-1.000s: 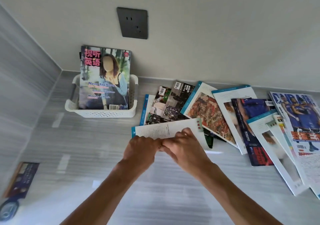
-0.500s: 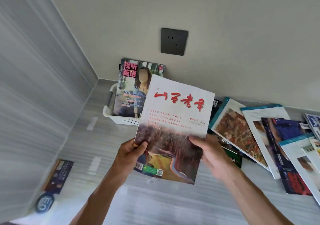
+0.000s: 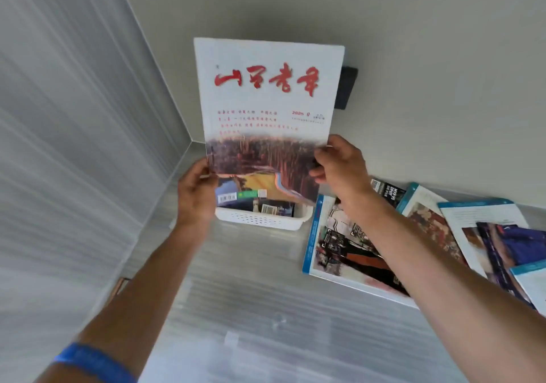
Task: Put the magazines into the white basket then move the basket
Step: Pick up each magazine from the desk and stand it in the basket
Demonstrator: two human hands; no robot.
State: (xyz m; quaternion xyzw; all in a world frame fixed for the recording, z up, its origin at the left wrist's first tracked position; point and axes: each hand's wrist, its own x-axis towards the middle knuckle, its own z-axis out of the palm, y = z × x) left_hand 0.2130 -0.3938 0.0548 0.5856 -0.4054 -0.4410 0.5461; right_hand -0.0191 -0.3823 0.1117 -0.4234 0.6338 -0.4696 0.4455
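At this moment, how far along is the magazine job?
Early. One magazine edge already shows in the white basket. The left hand and right hand hold the red-titled magazine upright over it. Several magazines remain on the counter, and the basket is unmoved.

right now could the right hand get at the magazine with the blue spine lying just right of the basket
Probably yes, once freed. The right hand is gripping the white magazine over the white basket. The blue-spined magazine lies uncovered on top directly below that forearm, with nothing between them.
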